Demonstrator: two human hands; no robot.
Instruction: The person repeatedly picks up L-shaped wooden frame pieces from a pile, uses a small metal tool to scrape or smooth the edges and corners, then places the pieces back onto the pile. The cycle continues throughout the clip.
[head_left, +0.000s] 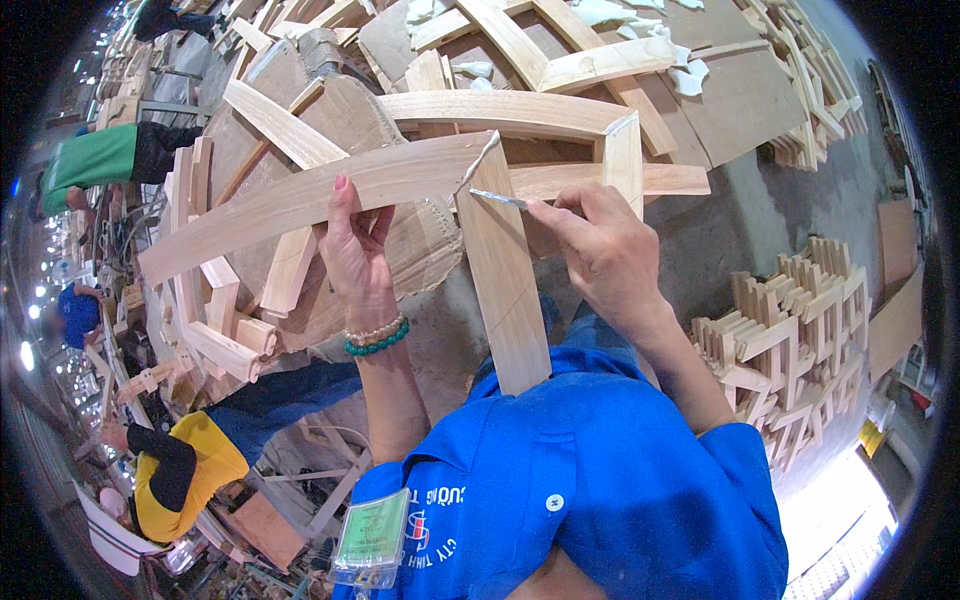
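An angled wooden frame piece is in front of me, made of a long curved board (300,203) and a shorter straight board (505,290) meeting at a corner. Whitish paste (484,160) lies in a bead along that joint. My left hand (358,245) grips the lower edge of the curved board, thumb across its face. In my right hand (605,250), a thin metal blade (498,199) is pinched, pointing left with its tip at the joint. The short board's lower end is against or just above my blue shirt; I cannot tell which.
Behind lies another joined wooden frame (500,112) over cardboard (365,120), with crumpled white scraps (690,75) farther back. Stacked wooden frames (790,340) stand on the floor at right. People in green (100,160) and yellow (200,470) clothing are at left.
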